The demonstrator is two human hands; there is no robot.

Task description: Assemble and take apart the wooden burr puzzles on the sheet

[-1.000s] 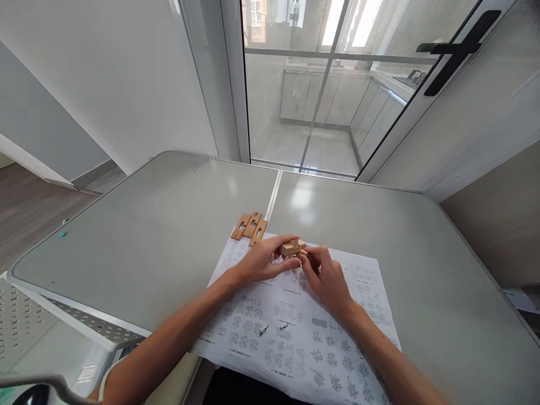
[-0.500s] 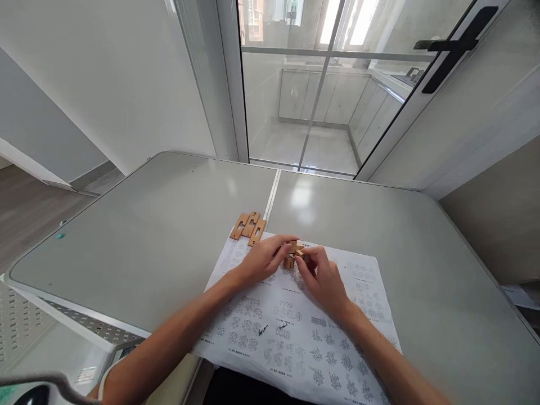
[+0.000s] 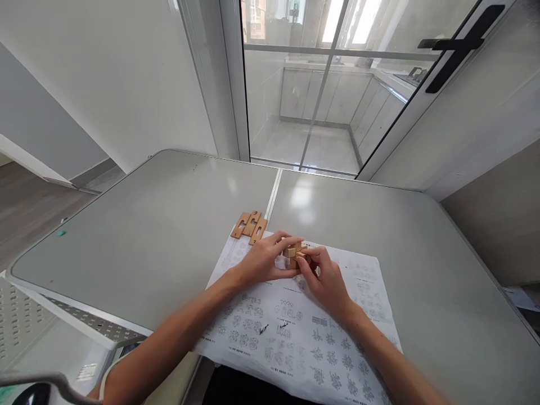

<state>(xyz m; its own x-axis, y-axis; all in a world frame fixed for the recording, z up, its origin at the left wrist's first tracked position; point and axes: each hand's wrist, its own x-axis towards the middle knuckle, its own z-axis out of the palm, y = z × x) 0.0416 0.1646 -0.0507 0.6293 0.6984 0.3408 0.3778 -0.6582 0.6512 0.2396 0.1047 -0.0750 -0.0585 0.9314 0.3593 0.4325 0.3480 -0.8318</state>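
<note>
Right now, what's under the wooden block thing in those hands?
Below the wooden block thing lies paper with printed drawings. The left hand and right hand cover parts of it. Drawings right underneath are hidden; I can't tell whether the blocks touch it.

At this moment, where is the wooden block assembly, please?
In the head view, just below and right of centre, the wooden block assembly is held between the left hand and the right hand, over the printed sheet.
</note>
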